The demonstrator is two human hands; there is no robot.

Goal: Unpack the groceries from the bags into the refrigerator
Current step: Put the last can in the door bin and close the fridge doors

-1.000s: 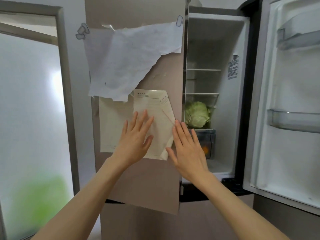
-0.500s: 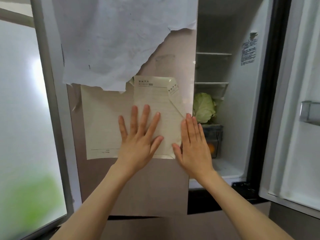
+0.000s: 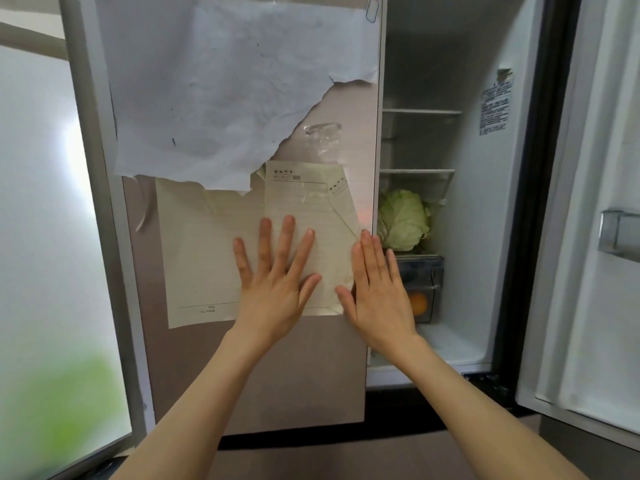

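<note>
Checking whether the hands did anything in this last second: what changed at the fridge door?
The view came closer. Both hands slid slightly right on the left door; the right hand now reaches its edge. Nothing was gripped or released. The left hand still lies flat on the cream paper; the cabbage is unmoved.

This is a home kitchen, seen up close at a household refrigerator (image 3: 450, 81) whose right door (image 3: 595, 237) stands open. Glass shelves (image 3: 420, 111) inside carry a cabbage (image 3: 403, 219), with a clear drawer (image 3: 420, 289) holding something orange below. Torn paper (image 3: 225, 88) and a lined note sheet (image 3: 214, 258) stuck to the closed door (image 3: 263, 375), beside a frosted window (image 3: 41, 220), suggest lived-in domestic use.
</note>
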